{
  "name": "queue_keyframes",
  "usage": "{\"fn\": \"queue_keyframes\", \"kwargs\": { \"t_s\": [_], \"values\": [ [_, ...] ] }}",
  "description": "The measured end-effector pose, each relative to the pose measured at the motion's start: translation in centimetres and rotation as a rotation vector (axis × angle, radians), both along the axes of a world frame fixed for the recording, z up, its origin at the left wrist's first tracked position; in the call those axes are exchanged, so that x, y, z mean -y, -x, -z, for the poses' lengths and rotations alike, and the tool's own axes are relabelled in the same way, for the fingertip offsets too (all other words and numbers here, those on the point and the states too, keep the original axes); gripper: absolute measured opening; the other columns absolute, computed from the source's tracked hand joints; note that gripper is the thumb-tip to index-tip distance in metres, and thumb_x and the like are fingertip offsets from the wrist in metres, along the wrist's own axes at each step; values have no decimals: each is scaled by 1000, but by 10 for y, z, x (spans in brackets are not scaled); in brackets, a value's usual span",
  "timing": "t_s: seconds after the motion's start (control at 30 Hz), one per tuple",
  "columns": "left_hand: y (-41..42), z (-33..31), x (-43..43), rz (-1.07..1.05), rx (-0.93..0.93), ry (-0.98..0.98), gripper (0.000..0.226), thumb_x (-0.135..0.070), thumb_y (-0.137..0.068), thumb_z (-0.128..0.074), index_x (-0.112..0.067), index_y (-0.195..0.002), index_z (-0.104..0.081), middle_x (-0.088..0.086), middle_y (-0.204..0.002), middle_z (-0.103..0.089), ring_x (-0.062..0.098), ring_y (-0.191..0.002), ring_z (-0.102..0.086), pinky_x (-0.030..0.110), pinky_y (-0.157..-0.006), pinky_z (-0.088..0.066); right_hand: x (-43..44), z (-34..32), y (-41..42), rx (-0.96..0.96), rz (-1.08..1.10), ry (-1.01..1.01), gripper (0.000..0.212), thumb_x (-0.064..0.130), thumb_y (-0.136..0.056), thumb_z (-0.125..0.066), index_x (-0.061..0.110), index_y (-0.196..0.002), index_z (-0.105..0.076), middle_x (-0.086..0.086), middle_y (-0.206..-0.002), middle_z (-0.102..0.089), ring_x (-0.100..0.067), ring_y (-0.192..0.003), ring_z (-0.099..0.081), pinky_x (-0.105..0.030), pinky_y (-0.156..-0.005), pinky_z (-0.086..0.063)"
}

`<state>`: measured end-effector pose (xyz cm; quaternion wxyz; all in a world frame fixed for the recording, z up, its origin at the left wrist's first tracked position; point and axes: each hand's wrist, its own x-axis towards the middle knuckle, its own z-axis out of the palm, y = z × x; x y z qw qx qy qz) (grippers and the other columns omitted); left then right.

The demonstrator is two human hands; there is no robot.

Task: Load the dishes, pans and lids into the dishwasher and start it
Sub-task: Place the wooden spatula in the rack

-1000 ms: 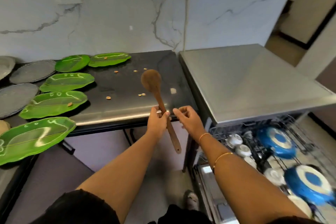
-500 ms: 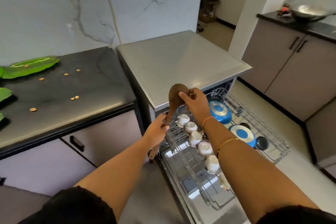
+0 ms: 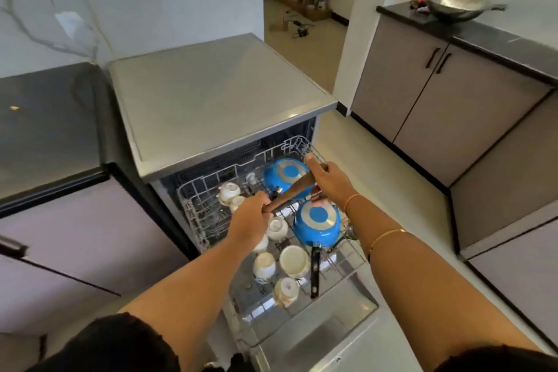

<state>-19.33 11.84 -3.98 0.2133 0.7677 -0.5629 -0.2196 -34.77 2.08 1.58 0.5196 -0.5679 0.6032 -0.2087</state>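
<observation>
A long wooden spoon [image 3: 291,192] lies nearly level over the pulled-out wire rack [image 3: 193,208] of the open dishwasher [image 3: 211,100]. My left hand [image 3: 250,220] grips its handle end. My right hand [image 3: 327,180] holds the bowl end, which is hidden behind my fingers. Under the spoon, two blue pans [image 3: 315,222] sit upside down in the rack, one behind the other. Several white cups [image 3: 294,260] stand in rows on the rack's left and front.
The dishwasher door [image 3: 317,338] lies open below the rack. A black counter [image 3: 45,118] runs on the left. Grey cabinets [image 3: 437,93] stand on the right, with a steel wok [image 3: 456,6] on their counter. A doorway opens behind.
My view swung right, away from the green plates toward the dishwasher. Both hands carried the spoon from the counter's edge over the rack and tipped it from upright to nearly level.
</observation>
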Motion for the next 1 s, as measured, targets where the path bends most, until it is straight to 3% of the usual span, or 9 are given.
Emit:
{"fn": "queue_keyframes", "kwargs": {
  "t_s": [0.1,0.13,0.17,0.23,0.3,0.4,0.53,0.77,1.0],
  "values": [
    [15,3,12,-33,-56,10,15,-13,-85,-63,-14,-88,-48,1,-85,-54,17,-75,-51,26,-61,-34,17,0,20,-69,75,87,11,17,-88,-55,9,-95,-52,-13,-90,-64,-14,-51,-61,-16,-40,-49],
    [19,2,16,-38,-90,10,18,-12,-84,-65,-14,-88,-47,1,-86,-55,18,-77,-52,25,-60,-34,21,0,24,-117,83,141,12,11,-86,-52,9,-97,-53,-9,-88,-62,-12,-54,-60,-12,-42,-47],
    [22,1,21,-38,-122,11,19,-11,-84,-65,-13,-91,-48,2,-89,-57,19,-80,-55,24,-61,-37,23,0,28,-155,75,190,15,10,-84,-51,9,-98,-55,-8,-87,-62,-15,-62,-62,-13,-50,-51],
    [28,-1,32,-26,-121,5,29,-12,-83,-67,-13,-106,-50,6,-103,-58,23,-97,-57,29,-75,-44,27,-1,32,-198,90,257,22,13,-82,-49,10,-101,-59,-11,-91,-66,-28,-75,-67,-36,-69,-58],
    [29,-2,44,-27,-32,-33,50,-15,-81,-69,-12,-125,-44,10,-120,-53,28,-113,-52,39,-94,-43,31,-4,36,-224,128,292,23,12,-83,-49,8,-103,-61,-11,-93,-66,-30,-79,-66,-45,-73,-57],
    [26,-2,54,-44,9,-83,59,-17,-82,-69,-12,-133,-39,12,-129,-48,30,-122,-46,42,-100,-40,37,-14,39,-284,139,288,22,5,-84,-50,5,-102,-62,-13,-91,-65,-30,-80,-66,-43,-71,-57],
    [15,7,54,16,0,-135,53,-17,-86,-65,-14,-132,-39,13,-133,-44,30,-122,-44,40,-97,-40,40,-15,40,-373,226,302,16,5,-88,-49,3,-97,-62,-10,-87,-60,-23,-79,-56,-22,-56,-43],
    [0,26,66,-16,-4,-196,44,-15,-86,-61,-17,-127,-46,11,-128,-48,28,-115,-50,38,-91,-43,48,10,39,-471,235,375,25,9,-94,-43,6,-114,-58,-14,-100,-64,-24,-83,-54,-31,-71,-47],
    [18,54,88,-119,-94,-221,40,-17,-87,-62,-18,-125,-48,8,-127,-48,25,-115,-50,38,-91,-45,107,61,47,-494,136,372,23,10,-92,-43,5,-108,-59,-17,-95,-65,-30,-81,-58,-33,-68,-47]
  ]
}}
